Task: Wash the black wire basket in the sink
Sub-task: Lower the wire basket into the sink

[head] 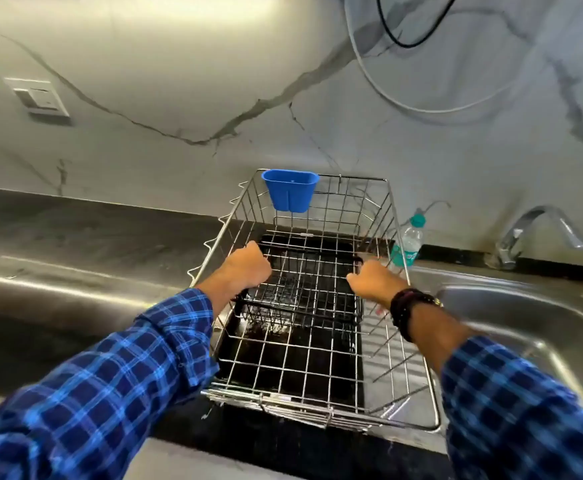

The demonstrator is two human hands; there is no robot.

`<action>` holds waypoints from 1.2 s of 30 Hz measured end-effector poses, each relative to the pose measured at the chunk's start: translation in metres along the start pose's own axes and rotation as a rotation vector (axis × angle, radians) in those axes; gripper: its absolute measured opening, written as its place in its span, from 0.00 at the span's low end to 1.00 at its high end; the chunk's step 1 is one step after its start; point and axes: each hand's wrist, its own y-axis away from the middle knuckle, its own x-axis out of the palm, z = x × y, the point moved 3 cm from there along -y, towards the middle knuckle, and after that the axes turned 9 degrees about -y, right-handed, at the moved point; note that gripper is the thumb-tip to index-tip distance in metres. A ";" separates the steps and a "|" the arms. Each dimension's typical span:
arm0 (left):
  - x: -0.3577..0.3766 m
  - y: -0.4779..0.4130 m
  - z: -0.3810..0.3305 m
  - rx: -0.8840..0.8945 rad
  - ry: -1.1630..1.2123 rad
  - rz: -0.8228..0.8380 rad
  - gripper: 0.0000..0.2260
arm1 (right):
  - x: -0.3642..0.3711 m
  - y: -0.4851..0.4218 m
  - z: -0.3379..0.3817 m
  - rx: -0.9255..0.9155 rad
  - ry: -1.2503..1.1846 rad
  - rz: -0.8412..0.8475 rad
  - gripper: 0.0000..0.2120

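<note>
— Where is the small black wire basket [303, 289] just now?

— Inside the larger silver wire dish rack [400, 368], which stands on the dark counter [75, 230] just left of the stainless steel sink [532, 313]. The black basket sits raised above the rack's floor, over a black tray [283, 362] under the rack.

— And the hands?

— Both reach down into the rack. The left hand [245, 271] is curled into a fist at the basket's left rim, and its fingers look wrapped round the black wire there. The right hand [374, 282] is at the basket's right rim, fingers bent down and closed toward the wire. The blur makes it hard to say if that grip is firm.

— So the basket lies between the two hands?

— Yes, it spans the gap between them, one hand at each short end.

— Anything else nearby?

— A blue plastic cup holder [290, 194] hangs on the rack's far rim. A clear plastic bottle with a teal cap [409, 242] stands just behind the rack's right side, and a chrome tap [539, 233] rises beyond the sink. The right wrist wears a dark beaded bracelet [409, 310], and both sleeves are blue check.
</note>
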 end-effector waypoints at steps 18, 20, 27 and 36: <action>-0.070 0.055 -0.002 0.130 0.405 -0.159 0.12 | -0.075 0.072 -0.014 -0.315 -0.569 -0.290 0.07; -0.084 0.081 -0.021 0.186 0.513 -0.265 0.12 | -0.102 0.091 -0.026 -0.352 -0.679 -0.308 0.09; -0.048 0.158 -0.135 0.302 0.708 -0.247 0.11 | -0.179 0.142 -0.144 -0.303 -0.904 -0.410 0.10; 0.067 0.200 -0.284 0.345 0.707 -0.038 0.08 | -0.219 0.145 -0.334 -0.092 -0.895 -0.478 0.11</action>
